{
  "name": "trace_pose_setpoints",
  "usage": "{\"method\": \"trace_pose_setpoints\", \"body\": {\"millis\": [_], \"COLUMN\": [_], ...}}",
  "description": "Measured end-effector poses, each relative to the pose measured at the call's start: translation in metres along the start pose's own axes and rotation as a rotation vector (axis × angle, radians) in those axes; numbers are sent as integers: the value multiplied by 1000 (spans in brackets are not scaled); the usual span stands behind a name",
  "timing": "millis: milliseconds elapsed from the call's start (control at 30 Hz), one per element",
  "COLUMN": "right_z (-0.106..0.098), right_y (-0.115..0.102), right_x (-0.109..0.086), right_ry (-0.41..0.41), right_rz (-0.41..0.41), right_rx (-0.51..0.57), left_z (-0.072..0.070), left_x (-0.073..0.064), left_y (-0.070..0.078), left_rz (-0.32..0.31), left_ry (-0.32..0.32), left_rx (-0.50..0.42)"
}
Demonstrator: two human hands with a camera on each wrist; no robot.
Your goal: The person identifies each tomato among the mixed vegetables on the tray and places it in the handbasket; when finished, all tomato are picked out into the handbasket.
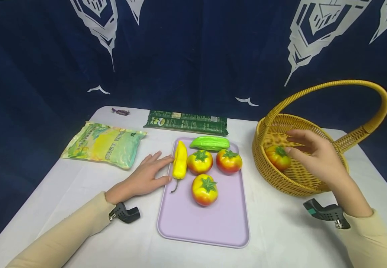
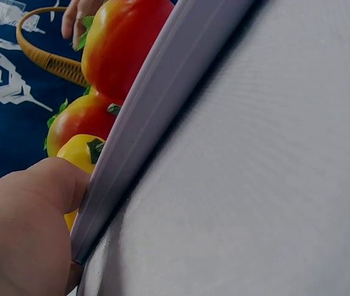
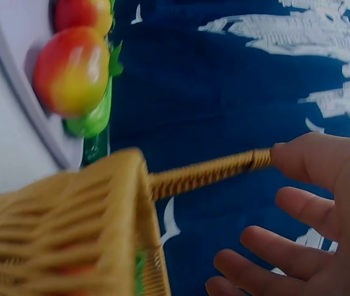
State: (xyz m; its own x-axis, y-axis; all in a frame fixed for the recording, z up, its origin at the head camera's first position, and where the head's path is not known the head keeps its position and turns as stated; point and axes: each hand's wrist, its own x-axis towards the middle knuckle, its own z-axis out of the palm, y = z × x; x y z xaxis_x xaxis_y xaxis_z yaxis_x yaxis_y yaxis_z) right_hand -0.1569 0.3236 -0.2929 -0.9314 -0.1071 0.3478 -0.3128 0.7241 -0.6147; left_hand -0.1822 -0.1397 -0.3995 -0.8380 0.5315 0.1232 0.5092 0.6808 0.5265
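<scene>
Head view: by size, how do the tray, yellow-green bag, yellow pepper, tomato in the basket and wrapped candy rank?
1. Tray
2. Yellow-green bag
3. Yellow pepper and tomato in the basket: too alike to rank; the pepper looks longer, the tomato wider.
4. Wrapped candy

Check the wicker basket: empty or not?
Not empty. In the head view, a tomato lies inside the basket, near the right hand. Not full either: bare weave shows beside it.
</scene>
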Motion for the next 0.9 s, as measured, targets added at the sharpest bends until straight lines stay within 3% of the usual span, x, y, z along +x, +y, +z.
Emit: {"method": "trace_pose_setpoints", "body": {"millis": [200, 467, 900], "right_z": [4, 16, 67], "right_y": [-22, -37, -52], "right_x": [1, 4, 14], "right_ry": [-12, -85, -253], "right_rz": [-77, -177, -206], "right_rx": [41, 60, 49], "left_z": [-1, 0, 1], "left_x": [0, 0, 0], "left_y": [0, -1, 0], "left_rz": [-2, 7, 2], "left_ry": [5, 11, 11], "left_rx": [5, 3, 10]}}
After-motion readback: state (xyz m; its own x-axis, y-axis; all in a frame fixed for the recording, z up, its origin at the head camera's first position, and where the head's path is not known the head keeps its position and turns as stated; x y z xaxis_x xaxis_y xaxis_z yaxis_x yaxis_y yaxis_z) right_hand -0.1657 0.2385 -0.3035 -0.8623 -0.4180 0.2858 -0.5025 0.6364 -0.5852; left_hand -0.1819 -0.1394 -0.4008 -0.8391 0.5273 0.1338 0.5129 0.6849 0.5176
